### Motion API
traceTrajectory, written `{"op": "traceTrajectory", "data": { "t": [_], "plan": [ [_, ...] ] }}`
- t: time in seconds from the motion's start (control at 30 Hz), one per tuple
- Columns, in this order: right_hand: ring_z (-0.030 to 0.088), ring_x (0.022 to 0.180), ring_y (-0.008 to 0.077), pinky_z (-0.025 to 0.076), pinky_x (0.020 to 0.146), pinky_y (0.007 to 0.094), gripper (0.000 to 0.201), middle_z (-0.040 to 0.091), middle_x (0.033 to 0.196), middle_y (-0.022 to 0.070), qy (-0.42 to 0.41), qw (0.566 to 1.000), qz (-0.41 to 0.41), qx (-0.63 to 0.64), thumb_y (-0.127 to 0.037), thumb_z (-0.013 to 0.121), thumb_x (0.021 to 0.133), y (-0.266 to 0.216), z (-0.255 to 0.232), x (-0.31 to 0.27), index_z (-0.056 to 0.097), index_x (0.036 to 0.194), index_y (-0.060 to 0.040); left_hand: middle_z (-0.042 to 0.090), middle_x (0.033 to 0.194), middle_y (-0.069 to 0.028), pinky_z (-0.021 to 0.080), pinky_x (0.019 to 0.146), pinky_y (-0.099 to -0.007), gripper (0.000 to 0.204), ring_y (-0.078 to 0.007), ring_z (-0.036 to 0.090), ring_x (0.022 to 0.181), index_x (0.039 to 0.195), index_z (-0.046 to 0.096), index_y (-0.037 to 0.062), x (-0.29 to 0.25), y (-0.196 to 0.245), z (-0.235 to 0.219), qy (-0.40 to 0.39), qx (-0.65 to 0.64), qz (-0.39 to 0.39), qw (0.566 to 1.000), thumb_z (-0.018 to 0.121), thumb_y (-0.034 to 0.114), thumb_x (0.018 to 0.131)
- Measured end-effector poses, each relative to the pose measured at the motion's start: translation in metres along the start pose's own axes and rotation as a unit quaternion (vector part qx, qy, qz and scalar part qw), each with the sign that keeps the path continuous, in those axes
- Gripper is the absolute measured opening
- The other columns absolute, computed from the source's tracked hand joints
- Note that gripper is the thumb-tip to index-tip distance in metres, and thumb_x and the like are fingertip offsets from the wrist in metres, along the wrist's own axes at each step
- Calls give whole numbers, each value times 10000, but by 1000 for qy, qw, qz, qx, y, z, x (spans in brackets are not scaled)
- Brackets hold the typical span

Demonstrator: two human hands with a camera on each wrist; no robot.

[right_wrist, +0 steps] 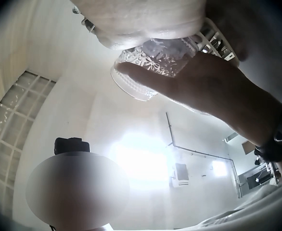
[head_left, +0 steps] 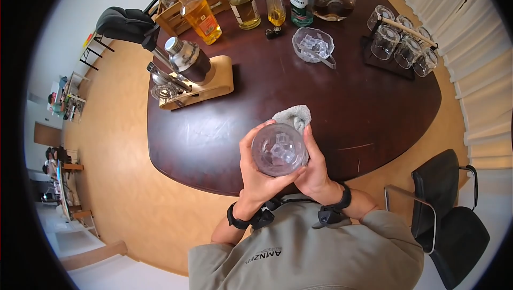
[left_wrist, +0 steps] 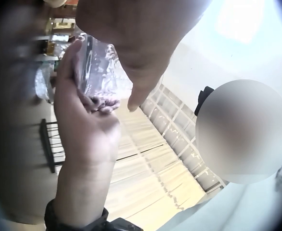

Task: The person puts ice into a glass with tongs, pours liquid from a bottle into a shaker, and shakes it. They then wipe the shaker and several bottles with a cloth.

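A clear glass with a raised pattern on its side is held between both hands near the table's front edge, its mouth facing the head camera. Several ice cubes lie inside it. My left hand grips the left side, its thumb across the near side. From the right, my right hand holds the glass with its fingers along the wall. The right wrist view shows the embossed glass between the two hands. Just behind the glass is a crumpled grey cloth, partly hidden by it.
On the dark table stand a shaker and bar tools on a wooden stand, an ice bowl with tongs, several bottles and a rack of glasses. A black chair is at the right.
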State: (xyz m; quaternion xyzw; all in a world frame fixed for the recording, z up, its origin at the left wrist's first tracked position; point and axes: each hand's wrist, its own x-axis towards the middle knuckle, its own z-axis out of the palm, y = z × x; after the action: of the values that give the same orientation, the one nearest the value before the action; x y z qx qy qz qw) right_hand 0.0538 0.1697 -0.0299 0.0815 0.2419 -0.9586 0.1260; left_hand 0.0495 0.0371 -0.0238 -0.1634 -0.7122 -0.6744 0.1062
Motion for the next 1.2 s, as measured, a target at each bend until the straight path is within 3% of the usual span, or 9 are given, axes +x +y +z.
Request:
{"op": "traceTrajectory", "data": {
  "t": [0.07, 0.13, 0.3, 0.37, 0.57, 0.9, 1.07, 1.17, 1.2],
  "plan": [
    [561, 1315, 152, 450, 1133, 357, 502, 576, 1429, 45, -25, 1000, -9, -6, -434, 421, 1151, 0, 2, -1, 448, 1527, -101, 526, 1460, -215, 486, 1124, -445, 1153, -299, 576, 1331, 1488, 322, 15, -2, 1, 1, 17, 2, 30, 999, 1048, 205, 612],
    [554, 1333, 164, 430, 1156, 364, 498, 578, 1436, 49, -39, 998, -28, -33, -417, 413, 1156, 6, 3, -1, 447, 1535, -96, 541, 1453, -187, 481, 1110, -423, 1147, -276, 570, 1327, 1494, 350, 17, -5, -2, 0, 46, -30, -6, 998, 1041, 227, 603],
    [538, 1365, 172, 420, 1172, 383, 530, 571, 1473, 58, -47, 999, -3, 10, -436, 428, 1148, 4, 6, -3, 449, 1538, -78, 550, 1432, -220, 496, 1111, -447, 1106, -302, 586, 1308, 1477, 326, 26, 3, 4, -13, 20, 32, 19, 999, 1024, 184, 634],
    [542, 1362, 176, 423, 1171, 390, 545, 580, 1468, 58, -38, 996, 58, 62, -470, 438, 1138, 4, 5, -2, 467, 1528, -90, 556, 1420, -218, 497, 1110, -445, 1106, -298, 590, 1299, 1474, 330, 26, 4, 5, -13, 21, 50, 28, 998, 1026, 193, 630],
    [550, 1355, 176, 433, 1159, 399, 580, 592, 1458, 55, -31, 992, 90, 82, -518, 453, 1122, 2, 6, -4, 484, 1518, -96, 554, 1422, -218, 494, 1106, -443, 1093, -294, 593, 1288, 1468, 345, 23, 4, 2, -13, 36, 38, 30, 998, 1024, 196, 629],
    [514, 1386, 169, 413, 1179, 419, 577, 543, 1516, 32, 37, 979, 199, 17, -514, 422, 1130, -5, 1, -15, 422, 1570, -141, 553, 1415, -199, 489, 1097, -420, 1073, -271, 576, 1292, 1477, 350, 20, 11, -2, -20, 101, 29, 24, 994, 1008, 160, 641],
    [536, 1369, 177, 426, 1167, 407, 529, 568, 1486, 27, -44, 992, 121, 9, -467, 448, 1132, -15, 3, 0, 452, 1551, -144, 556, 1414, -193, 487, 1100, -415, 1067, -265, 572, 1302, 1466, 361, 27, 7, 4, -19, 32, 18, 14, 999, 1013, 157, 631],
    [582, 1302, 152, 456, 1131, 398, 465, 642, 1377, -2, -29, 991, 129, 15, -481, 466, 1128, -22, 4, 9, 583, 1425, -143, 557, 1414, -196, 484, 1105, -421, 1073, -269, 572, 1313, 1459, 363, 26, 4, 8, -16, -8, 18, 19, 1000, 1019, 156, 621],
    [553, 1348, 177, 436, 1154, 405, 462, 598, 1452, 19, -43, 988, 148, 33, -432, 458, 1134, -21, -3, 12, 516, 1495, -150, 551, 1420, -202, 486, 1105, -425, 1092, -275, 572, 1322, 1468, 353, 19, 4, 8, -15, -4, 9, 10, 1000, 1021, 153, 615]
  ]
}}
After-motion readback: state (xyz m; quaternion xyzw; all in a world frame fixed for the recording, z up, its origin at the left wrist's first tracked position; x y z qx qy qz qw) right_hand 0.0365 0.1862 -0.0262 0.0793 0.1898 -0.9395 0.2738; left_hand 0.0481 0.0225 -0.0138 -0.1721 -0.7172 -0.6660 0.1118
